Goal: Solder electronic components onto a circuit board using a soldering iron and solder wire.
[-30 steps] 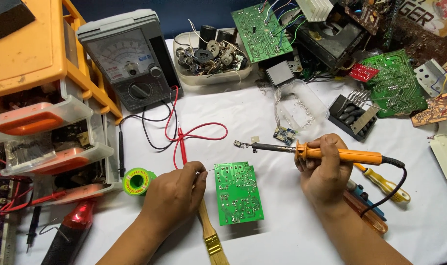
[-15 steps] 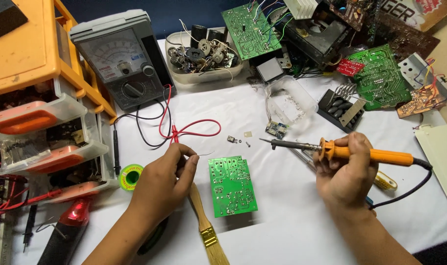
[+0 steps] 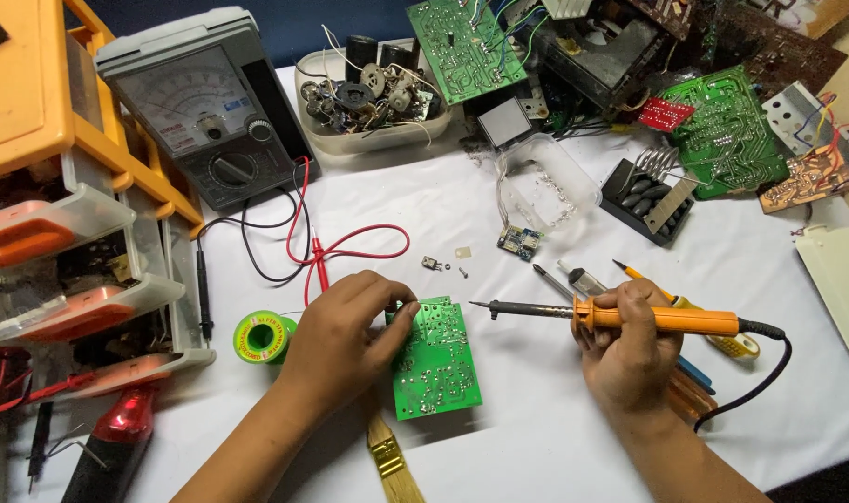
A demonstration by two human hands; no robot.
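My left hand pinches the green board; my right hand grips the soldering iron, tip pointing left toward it.

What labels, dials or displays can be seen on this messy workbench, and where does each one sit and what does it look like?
Analog meter: far left of the white table, grey and black box, pale dial face with curved scales, round black knob below.
Solder spool: just left of the left hand, round, green and yellow label around its hole.
Small red board: far right among the green circuit boards, rectangular, pale markings too small to make out.
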